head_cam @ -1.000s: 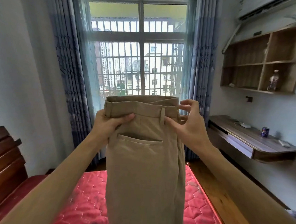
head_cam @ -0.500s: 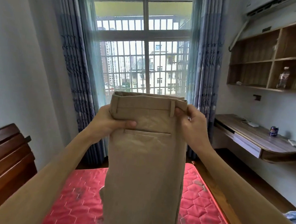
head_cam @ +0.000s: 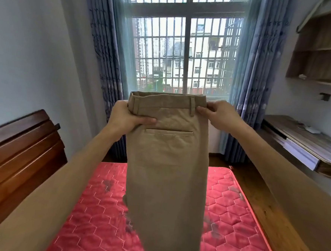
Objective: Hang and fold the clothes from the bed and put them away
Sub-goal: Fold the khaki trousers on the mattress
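Up high, the thumb (head_cam: 146,121) of the left hand (head_cam: 125,117) presses flat across the trousers (head_cam: 166,164) just under the waistband (head_cam: 162,104). Its fingers are hidden behind the cloth, so it pinches the left corner. The right hand (head_cam: 220,115) curls round the right corner beside a belt loop (head_cam: 192,108). Gripped at both ends, the waistband is stretched level, likely so the legs hang straight and stacked for folding. The trousers dangle over the red mattress (head_cam: 232,216), pocket (head_cam: 169,132) facing near, hems out of frame. A headboard (head_cam: 20,145) stands left, a desk (head_cam: 299,145) right, a barred window (head_cam: 184,58) far.
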A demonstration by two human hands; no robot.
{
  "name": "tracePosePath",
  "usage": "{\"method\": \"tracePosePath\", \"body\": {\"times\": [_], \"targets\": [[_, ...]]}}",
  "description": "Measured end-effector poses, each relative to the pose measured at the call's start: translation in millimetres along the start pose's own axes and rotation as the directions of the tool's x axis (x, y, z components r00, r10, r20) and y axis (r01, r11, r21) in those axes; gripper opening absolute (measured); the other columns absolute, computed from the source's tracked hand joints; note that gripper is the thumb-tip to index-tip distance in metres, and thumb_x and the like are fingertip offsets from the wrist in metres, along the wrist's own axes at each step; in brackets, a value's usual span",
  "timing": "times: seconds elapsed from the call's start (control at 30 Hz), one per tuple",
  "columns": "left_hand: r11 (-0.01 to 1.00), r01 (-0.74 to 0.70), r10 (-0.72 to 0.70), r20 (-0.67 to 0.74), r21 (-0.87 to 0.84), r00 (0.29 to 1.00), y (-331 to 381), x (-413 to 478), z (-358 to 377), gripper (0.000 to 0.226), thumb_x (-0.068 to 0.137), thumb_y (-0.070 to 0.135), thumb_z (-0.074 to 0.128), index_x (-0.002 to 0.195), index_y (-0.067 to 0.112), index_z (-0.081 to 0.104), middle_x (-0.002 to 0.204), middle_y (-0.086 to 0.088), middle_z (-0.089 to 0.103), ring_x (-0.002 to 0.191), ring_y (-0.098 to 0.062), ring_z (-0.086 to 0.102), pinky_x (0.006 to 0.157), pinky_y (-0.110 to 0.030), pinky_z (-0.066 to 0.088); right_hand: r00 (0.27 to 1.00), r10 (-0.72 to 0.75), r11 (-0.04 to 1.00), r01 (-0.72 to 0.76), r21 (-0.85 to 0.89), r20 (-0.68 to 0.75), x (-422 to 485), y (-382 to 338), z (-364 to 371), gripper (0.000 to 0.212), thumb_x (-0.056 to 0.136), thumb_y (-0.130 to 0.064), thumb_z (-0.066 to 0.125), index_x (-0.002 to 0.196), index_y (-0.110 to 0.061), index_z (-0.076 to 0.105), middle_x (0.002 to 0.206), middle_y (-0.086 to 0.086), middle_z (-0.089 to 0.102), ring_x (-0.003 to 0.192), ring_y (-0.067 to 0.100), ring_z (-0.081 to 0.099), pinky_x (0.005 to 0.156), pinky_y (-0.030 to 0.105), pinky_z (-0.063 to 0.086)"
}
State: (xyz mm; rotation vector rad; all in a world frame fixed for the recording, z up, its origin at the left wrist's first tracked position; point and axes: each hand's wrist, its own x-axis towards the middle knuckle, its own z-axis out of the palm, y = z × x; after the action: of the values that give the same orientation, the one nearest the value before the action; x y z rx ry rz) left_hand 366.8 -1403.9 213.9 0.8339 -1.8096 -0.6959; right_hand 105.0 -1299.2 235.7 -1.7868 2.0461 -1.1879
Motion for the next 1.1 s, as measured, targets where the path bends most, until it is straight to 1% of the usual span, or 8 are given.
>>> {"method": "tracePosePath", "body": {"times": [0.1, 0.2, 0.43, 0.6, 0.77, 0.87, 1.0, 1.1], "targets": [[0.997, -0.002, 0.001, 0.007, 0.077, 1.0, -16.5, 15.7, -14.4, 0.046, 0.056, 0.023, 0.096, 0.097, 0.018, 0.076, 0.095, 0.007, 0.075, 0.089, -0.003, 0.071, 0.077, -0.024, 0.058, 1.0, 0.006, 0.994, -0.005, 0.109, -0.009, 30.3, 1.4, 33.9, 0.029, 0.101, -0.025, 0.054, 0.114, -0.003, 0.068, 0.091, 0.008, 0.072, 0.075, 0.024, 0.07, 0.08, 0.04, 0.059], [0.968, -0.056, 0.043, 0.061, 0.245, 0.997, -21.7, 36.3, -46.5, 0.062, 0.057, 0.046, 0.092, 0.109, 0.018, 0.074, 0.104, 0.004, 0.075, 0.099, -0.01, 0.07, 0.087, -0.036, 0.058, 1.0, -0.01, 0.945, 0.007, 0.327, 0.007, 61.5, -7.6, 72.4, 0.023, 0.102, -0.013, 0.052, 0.115, 0.002, 0.064, 0.098, 0.016, 0.071, 0.062, 0.014, 0.07, 0.065, 0.027, 0.061], [0.907, -0.128, 0.174, -0.081, 0.401, 0.981, -30.9, 72.8, -116.9, 0.051, 0.065, 0.027, 0.091, 0.108, 0.009, 0.073, 0.091, 0.007, 0.067, 0.074, 0.012, 0.061, 0.067, -0.002, 0.045, 0.987, -0.134, 0.819, 0.159, 0.551, -0.086, 121.6, -52.5, 135.1, 0.018, 0.096, -0.007, 0.053, 0.093, -0.014, 0.069, 0.095, 0.015, 0.075, 0.085, 0.027, 0.074, 0.08, 0.036, 0.061], [0.881, -0.136, 0.229, -0.158, 0.454, 0.96, -22.2, 59.3, -136.0, 0.051, 0.065, 0.023, 0.091, 0.109, 0.004, 0.072, 0.096, 0.002, 0.068, 0.088, -0.009, 0.066, 0.072, -0.002, 0.046, 0.97, -0.226, 0.773, 0.237, 0.589, -0.095, 125.6, -72.2, 133.4, 0.022, 0.096, -0.002, 0.05, 0.088, -0.01, 0.069, 0.087, 0.009, 0.074, 0.084, 0.025, 0.074, 0.079, 0.037, 0.061], [0.925, -0.097, 0.15, -0.119, 0.368, 0.981, -6.2, 24.2, -127.0, 0.04, 0.062, 0.019, 0.093, 0.096, 0.021, 0.072, 0.085, 0.016, 0.067, 0.075, 0.015, 0.063, 0.068, -0.005, 0.046, 0.966, -0.252, 0.742, 0.235, 0.628, -0.063, 96.0, -63.2, 129.9, 0.021, 0.099, 0.002, 0.046, 0.105, -0.001, 0.066, 0.091, 0.012, 0.069, 0.072, 0.006, 0.071, 0.068, 0.018, 0.055], [0.936, -0.06, 0.086, -0.059, 0.346, 0.995, -8.8, -4.6, -116.8, 0.037, 0.06, 0.021, 0.095, 0.089, 0.028, 0.071, 0.086, 0.015, 0.07, 0.078, 0.011, 0.065, 0.07, -0.009, 0.05, 0.966, -0.257, 0.742, 0.203, 0.639, -0.009, 64.0, -45.8, 128.5, 0.024, 0.101, 0.004, 0.043, 0.109, -0.003, 0.064, 0.092, 0.011, 0.067, 0.068, 0.002, 0.069, 0.065, 0.015, 0.053], [0.961, 0.033, -0.046, 0.041, 0.276, 0.998, -24.8, -50.4, -96.7, 0.041, 0.058, 0.018, 0.096, 0.093, 0.013, 0.075, 0.093, 0.002, 0.075, 0.082, 0.001, 0.067, 0.075, -0.017, 0.055, 0.974, -0.204, 0.781, 0.1, 0.617, 0.101, 12.7, -13.3, 133.2, 0.02, 0.101, 0.001, 0.046, 0.098, -0.007, 0.064, 0.081, 0.004, 0.066, 0.062, 0.002, 0.068, 0.061, 0.014, 0.052], [0.945, 0.117, -0.155, 0.102, 0.305, 0.983, -45.7, -98.1, -78.9, 0.039, 0.057, 0.026, 0.097, 0.088, 0.024, 0.074, 0.09, 0.007, 0.075, 0.081, 0.001, 0.067, 0.073, -0.016, 0.053, 0.968, -0.139, 0.826, -0.003, 0.564, 0.209, -34.3, 23.9, 149.5, 0.021, 0.099, -0.004, 0.053, 0.087, -0.013, 0.066, 0.078, 0.003, 0.067, 0.062, 0.004, 0.066, 0.062, 0.018, 0.053]]}}
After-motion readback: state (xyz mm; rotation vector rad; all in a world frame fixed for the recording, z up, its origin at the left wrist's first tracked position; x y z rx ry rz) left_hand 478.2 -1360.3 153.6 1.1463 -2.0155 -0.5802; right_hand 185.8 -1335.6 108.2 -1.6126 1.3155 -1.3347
